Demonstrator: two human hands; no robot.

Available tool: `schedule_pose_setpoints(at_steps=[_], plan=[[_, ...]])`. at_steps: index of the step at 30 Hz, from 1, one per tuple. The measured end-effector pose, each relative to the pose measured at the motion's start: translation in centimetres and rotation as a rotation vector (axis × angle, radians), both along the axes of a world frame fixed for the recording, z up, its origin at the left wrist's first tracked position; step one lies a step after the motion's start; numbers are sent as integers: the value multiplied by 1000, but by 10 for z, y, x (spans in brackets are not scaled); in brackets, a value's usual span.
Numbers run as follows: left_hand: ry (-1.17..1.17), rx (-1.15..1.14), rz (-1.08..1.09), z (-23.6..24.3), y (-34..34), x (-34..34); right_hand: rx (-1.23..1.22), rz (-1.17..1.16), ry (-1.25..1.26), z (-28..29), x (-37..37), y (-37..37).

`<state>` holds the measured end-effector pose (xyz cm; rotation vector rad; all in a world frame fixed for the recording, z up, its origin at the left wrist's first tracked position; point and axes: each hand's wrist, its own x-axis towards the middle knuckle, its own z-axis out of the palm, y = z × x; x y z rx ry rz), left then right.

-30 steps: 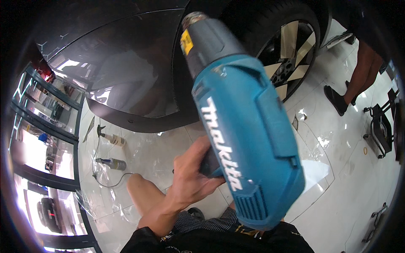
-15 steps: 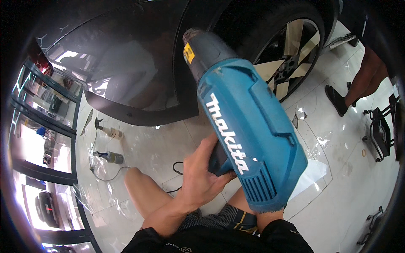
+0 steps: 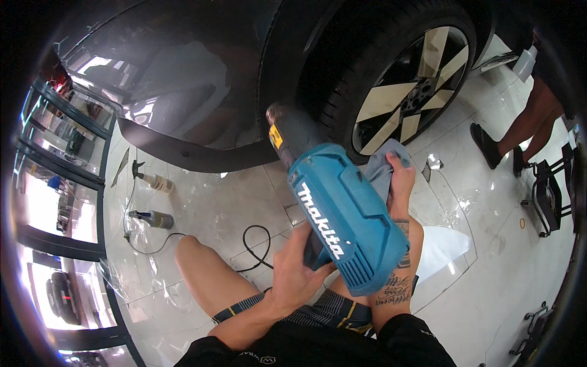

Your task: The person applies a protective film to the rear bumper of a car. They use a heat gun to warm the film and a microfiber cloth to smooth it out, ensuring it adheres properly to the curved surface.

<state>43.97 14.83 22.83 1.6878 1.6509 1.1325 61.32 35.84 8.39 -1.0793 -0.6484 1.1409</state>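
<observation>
At frame centre, the left hand point(image 3: 299, 275) is gripping a teal heat gun point(image 3: 342, 211), nozzle aimed at the car's wheel arch point(image 3: 278, 92). The right hand point(image 3: 400, 177) is clutching a grey cloth point(image 3: 379, 168) just beside the tyre point(image 3: 367, 67). At left, two spray bottles point(image 3: 153, 219) are lying on the floor, contents unclear.

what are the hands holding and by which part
The left hand holds the blue heat gun by its handle, under the body. The right hand grips a grey cloth, bunched in the fingers.
</observation>
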Motion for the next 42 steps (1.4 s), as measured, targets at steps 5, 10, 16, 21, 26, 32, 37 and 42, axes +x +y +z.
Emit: schedule_pose_setpoints(at_steps=[5, 10, 16, 21, 26, 32, 37, 42], plan=[[-6, -113, -8, -31, -21, -12, -20, 0, -95, 4, 4, -1], [103, -392, -147, -92, -27, -64, 71, -1, -232, 46, 10, -17], [305, -832, -183, -184, -8, -115, 251, 111, -329, 92, -55, -41], [621, -669, -209, -270, -24, -155, 304, 0, -464, 96, -173, -82], [767, -806, -384, -317, 0, -181, 500, -88, -528, 89, -261, -107], [695, -704, -409, -341, 10, -158, 593, -202, -598, 91, -315, -103], [780, -667, -415, -345, 9, -167, 540, -300, -596, 86, -322, -92], [756, -630, -351, -355, 20, -172, 524, -353, -624, 76, -305, -78]])
